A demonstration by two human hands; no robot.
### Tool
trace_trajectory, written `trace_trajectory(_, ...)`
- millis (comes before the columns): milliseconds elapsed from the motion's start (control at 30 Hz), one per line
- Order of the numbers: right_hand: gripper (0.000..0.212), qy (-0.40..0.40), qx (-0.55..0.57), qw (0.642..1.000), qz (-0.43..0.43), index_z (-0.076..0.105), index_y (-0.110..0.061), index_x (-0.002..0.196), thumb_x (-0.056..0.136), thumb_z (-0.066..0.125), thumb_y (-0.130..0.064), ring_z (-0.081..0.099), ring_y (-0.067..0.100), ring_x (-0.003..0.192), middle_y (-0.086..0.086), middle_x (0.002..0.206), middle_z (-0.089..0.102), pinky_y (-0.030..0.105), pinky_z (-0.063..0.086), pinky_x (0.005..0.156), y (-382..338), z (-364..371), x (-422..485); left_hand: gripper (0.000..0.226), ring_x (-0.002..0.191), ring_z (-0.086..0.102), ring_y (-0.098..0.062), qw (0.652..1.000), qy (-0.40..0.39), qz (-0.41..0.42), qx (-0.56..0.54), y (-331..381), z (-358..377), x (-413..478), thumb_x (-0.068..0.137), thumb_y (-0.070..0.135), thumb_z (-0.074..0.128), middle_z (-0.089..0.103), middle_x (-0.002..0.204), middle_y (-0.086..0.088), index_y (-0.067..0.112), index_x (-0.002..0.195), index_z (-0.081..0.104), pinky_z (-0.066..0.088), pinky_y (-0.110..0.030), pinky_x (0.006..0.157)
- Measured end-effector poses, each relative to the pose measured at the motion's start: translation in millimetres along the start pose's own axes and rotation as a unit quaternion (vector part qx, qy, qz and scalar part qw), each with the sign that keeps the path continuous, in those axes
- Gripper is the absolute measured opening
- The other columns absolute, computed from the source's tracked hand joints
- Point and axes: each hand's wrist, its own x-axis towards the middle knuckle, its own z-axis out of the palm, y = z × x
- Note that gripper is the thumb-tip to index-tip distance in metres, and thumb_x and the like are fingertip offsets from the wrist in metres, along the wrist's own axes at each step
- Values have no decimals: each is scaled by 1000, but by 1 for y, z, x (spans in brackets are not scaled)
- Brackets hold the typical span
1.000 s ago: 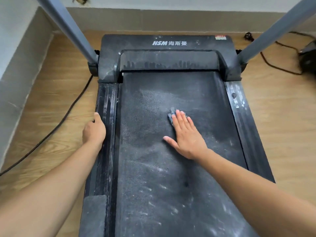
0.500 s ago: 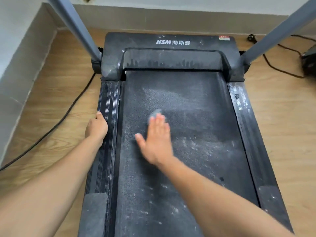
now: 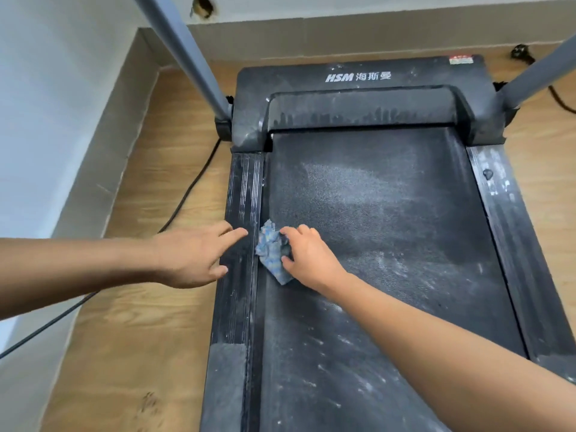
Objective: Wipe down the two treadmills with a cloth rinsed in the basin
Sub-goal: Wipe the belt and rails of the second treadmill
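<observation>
We wipe the treadmill belt (image 3: pixel 374 219): right hand (image 3: pixel 311 260) grips the cloth (image 3: pixel 269 251), fingers curled; left hand (image 3: pixel 190 257) rests beside, fingers straight. Next, likely: dust beyond the fingers.

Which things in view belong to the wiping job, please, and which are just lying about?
Part of the job:
- cloth, gripped by the right hand
- treadmill belt, dusty
- left side rail, with the left hand reaching onto it

Just lying about:
- black cable on the floor
- plug near the far wall
</observation>
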Motion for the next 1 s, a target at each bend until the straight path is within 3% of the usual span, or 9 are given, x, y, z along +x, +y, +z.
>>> trace_trajectory(67,35,-3,23,999,41,59,-16,124,90,65,-20,58,29,108,5,111,64,42,53,84,-11,0,3,64,132,53,-25,995,48,-6,-86,15,7,8,106,40,50,41,149,1,25,162,22,45,-39,105)
trace_trajectory(167,9,-2,76,995,72,58,-17,82,83,65,-22,60,26,80,-1,78,62,35,44,62,-25,-5,5,52,129,56,-25,992,-23,-7,-126,26,25,18,106,37,53,47,144,-1,22,153,37,43,-33,103)
trace_trajectory(267,12,26,253,961,105,58,-20,77,84,67,-23,57,19,71,-5,72,61,34,47,64,-38,-22,4,45,112,61,-19,967,-10,-31,-254,30,32,24,104,37,62,59,132,-3,15,141,49,44,-28,92)
trace_trajectory(400,20,0,538,835,118,64,-10,116,96,66,-8,72,40,108,14,110,78,63,55,96,-41,-42,8,34,84,65,-10,797,140,-78,-582,23,31,30,94,32,79,68,102,1,18,115,57,54,-29,76)
trace_trajectory(500,26,-58,599,791,106,61,-9,130,104,61,-7,69,36,120,12,123,75,60,52,106,-40,-56,8,28,92,69,-12,695,197,-99,-684,17,18,29,91,29,82,69,103,-3,17,110,64,58,-31,79)
trace_trajectory(633,25,-56,628,770,99,66,-1,125,101,65,-7,73,31,108,15,121,76,50,58,101,-40,-65,3,13,84,65,-11,717,242,-95,-647,12,1,31,95,18,77,70,89,-1,16,92,65,55,-20,68)
trace_trajectory(733,24,-28,664,737,125,66,-1,117,96,74,-10,71,36,101,24,121,73,48,58,97,-41,-68,1,25,78,63,-13,757,297,-85,-576,9,0,32,93,18,80,67,87,0,21,92,55,55,-28,69)
trace_trajectory(900,32,-43,709,693,121,67,1,124,97,72,-16,71,21,80,17,108,75,24,59,66,-47,-73,0,43,102,57,-12,876,312,103,-355,22,-8,15,78,49,89,56,108,7,31,106,61,42,-14,78)
trace_trajectory(1000,27,-64,720,682,112,69,-3,119,98,72,-18,71,21,79,16,108,73,24,59,67,-50,-77,3,38,102,56,-13,875,355,123,-306,25,-16,12,83,46,86,54,108,8,26,105,62,44,-20,81)
